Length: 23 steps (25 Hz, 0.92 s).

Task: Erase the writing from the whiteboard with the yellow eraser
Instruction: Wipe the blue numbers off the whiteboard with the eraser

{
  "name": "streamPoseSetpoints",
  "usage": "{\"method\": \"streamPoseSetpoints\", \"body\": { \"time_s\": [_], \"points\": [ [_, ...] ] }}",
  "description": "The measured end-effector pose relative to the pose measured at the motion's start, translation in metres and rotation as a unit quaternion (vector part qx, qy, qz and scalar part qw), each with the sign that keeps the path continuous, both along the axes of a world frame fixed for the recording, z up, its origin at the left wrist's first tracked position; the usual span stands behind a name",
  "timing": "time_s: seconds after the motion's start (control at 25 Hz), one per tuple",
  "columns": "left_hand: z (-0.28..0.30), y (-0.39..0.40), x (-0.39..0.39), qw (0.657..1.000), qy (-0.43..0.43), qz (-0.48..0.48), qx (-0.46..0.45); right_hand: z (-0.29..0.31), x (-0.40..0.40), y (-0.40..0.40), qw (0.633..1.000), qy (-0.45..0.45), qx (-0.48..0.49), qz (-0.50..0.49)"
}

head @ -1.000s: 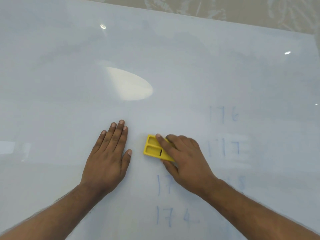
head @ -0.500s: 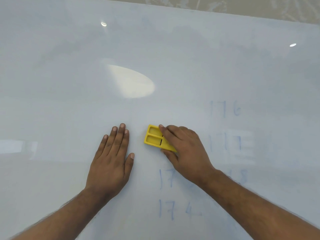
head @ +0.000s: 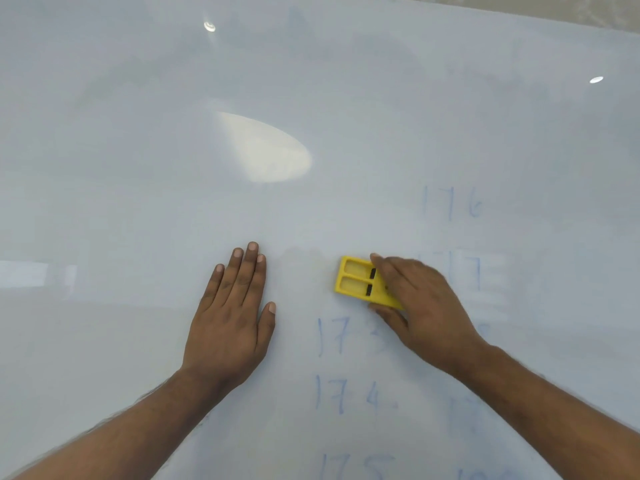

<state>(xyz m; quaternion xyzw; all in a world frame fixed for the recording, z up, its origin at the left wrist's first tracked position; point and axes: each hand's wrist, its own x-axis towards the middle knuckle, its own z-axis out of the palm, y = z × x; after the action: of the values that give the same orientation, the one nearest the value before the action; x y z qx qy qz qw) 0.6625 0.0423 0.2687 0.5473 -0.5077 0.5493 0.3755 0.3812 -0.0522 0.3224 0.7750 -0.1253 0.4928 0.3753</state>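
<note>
The flat yellow plastic eraser (head: 363,282), with two rectangular recesses in its top, lies pressed on the glossy white whiteboard (head: 138,133), held by the right hand (head: 420,306): fingers over its right end, thumb under its near edge. Compared with half a second ago it sits further right of the left hand (head: 232,313), nearer the smeared blue "177". The left hand rests open and flat, fingers together, palm down. Faint blue numbers (head: 349,393) reading "17", "174" and "176" remain around the eraser.
</note>
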Motion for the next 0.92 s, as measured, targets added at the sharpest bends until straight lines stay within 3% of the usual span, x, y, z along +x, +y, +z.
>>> {"method": "streamPoseSetpoints", "body": {
  "time_s": [0.2, 0.36, 0.6, 0.92],
  "points": [
    [0.001, -0.002, -0.003, 1.000, -0.010, 0.006, 0.002, 0.005, 0.031, 0.010, 0.998, -0.041, 0.039, 0.039],
    [0.002, 0.000, -0.002, 1.000, -0.018, -0.001, 0.006, -0.031, 0.046, 0.022, 0.998, 0.013, 0.038, 0.049],
    [-0.006, -0.003, -0.009, 1.000, -0.004, -0.004, 0.010, -0.062, 0.009, 0.012, 0.993, 0.115, 0.001, 0.004],
    [-0.011, -0.006, -0.013, 1.000, -0.005, -0.002, 0.003, -0.043, 0.024, 0.013, 0.997, -0.013, 0.056, 0.050]
  ]
}}
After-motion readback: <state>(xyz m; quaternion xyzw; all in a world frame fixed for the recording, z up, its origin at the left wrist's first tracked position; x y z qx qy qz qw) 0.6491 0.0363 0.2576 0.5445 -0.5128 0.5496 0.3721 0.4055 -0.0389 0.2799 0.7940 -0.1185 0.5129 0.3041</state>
